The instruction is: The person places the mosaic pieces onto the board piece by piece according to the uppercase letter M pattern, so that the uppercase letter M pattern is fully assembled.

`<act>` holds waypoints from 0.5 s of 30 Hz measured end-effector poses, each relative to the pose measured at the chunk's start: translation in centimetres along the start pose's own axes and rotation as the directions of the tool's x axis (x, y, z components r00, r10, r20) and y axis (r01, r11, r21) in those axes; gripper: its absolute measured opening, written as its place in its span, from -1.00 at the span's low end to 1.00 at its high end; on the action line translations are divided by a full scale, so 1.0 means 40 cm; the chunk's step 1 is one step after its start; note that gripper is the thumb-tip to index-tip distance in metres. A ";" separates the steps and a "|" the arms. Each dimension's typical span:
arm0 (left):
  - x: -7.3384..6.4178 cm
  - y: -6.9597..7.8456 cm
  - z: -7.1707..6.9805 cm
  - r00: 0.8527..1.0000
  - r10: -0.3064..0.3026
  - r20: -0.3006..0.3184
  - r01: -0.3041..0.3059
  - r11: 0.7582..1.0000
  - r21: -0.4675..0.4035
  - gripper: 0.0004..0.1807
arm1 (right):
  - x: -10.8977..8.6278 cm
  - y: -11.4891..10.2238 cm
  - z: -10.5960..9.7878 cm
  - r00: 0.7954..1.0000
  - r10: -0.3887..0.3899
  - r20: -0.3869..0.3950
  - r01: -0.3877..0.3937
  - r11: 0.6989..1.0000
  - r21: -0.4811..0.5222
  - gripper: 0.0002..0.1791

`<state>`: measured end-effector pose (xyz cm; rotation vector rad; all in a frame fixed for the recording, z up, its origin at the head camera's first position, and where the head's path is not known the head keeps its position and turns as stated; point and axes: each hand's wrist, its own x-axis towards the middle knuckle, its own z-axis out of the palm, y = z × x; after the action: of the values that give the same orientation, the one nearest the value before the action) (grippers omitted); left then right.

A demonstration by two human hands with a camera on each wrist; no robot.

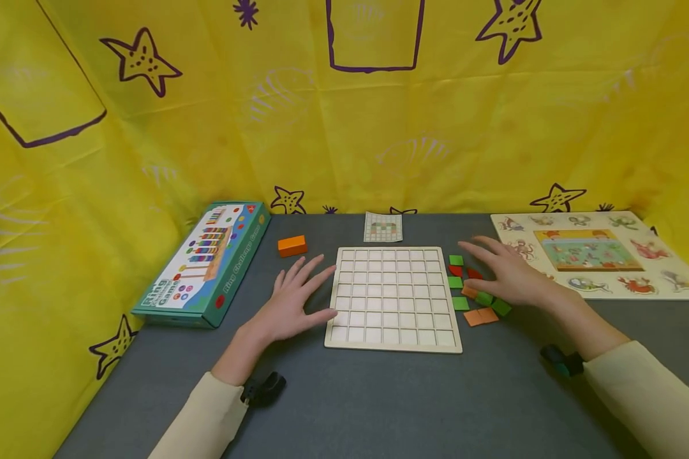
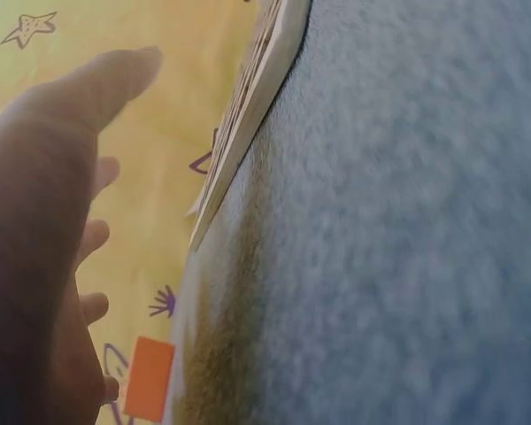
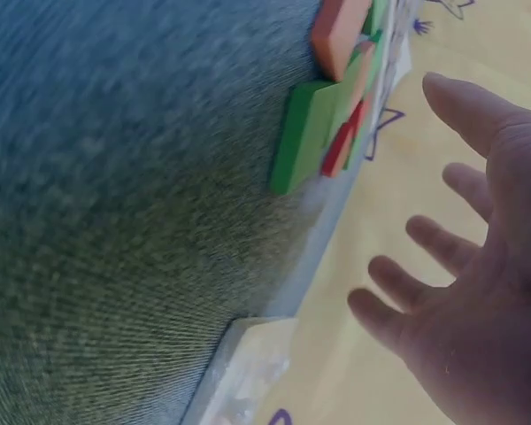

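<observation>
In the head view a pale wooden grid board (image 1: pixel 392 350) lies in the middle of the table. My left hand (image 1: pixel 289 298) is at its left edge with fingers spread, holding nothing; whether the thumb touches the rim I cannot tell. To the right of the board, loose tiles lie in a cluster: green squares (image 1: pixel 461 303), orange squares (image 1: pixel 481 317) and red pieces (image 1: pixel 455 271). Over this cluster my right hand (image 1: pixel 508 273) hovers with fingers extended, holding nothing and partly hiding some tiles. The right wrist view shows a green tile (image 3: pixel 303 137) below that hand.
A pattern card (image 1: pixel 383 227) lies behind the board. An orange block (image 1: pixel 292 246) stands at the back left, near a boxed ring game (image 1: pixel 203 264). At the right is a sea-animal puzzle board (image 1: pixel 603 255). A yellow cloth (image 1: pixel 344 127) hangs behind the table.
</observation>
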<state>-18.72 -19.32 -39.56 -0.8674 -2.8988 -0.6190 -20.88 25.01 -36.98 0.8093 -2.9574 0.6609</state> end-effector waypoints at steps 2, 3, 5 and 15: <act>0.003 -0.009 0.004 1.000 0.020 0.014 -0.020 1.000 -0.018 -0.10 | 0.005 0.003 0.003 1.000 0.004 0.011 -0.004 1.000 0.013 -0.19; 0.003 -0.014 0.005 0.999 0.027 0.021 -0.027 0.999 -0.026 -0.09 | 0.008 0.004 0.004 1.000 0.008 0.016 -0.008 1.000 0.023 -0.21; 0.006 -0.024 0.011 0.999 0.038 0.038 -0.036 0.998 -0.048 -0.08 | 0.011 0.009 0.006 0.999 0.012 0.030 -0.014 0.999 0.035 -0.25; 0.015 -0.053 0.028 0.989 0.111 0.093 -0.099 0.987 -0.129 -0.05 | 0.018 0.035 -0.004 0.998 0.014 0.061 -0.018 0.998 0.057 -0.42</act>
<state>-20.31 -20.19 -41.26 -1.0887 -2.9034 -0.7752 -22.19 25.81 -37.29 0.8257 -3.0153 0.7391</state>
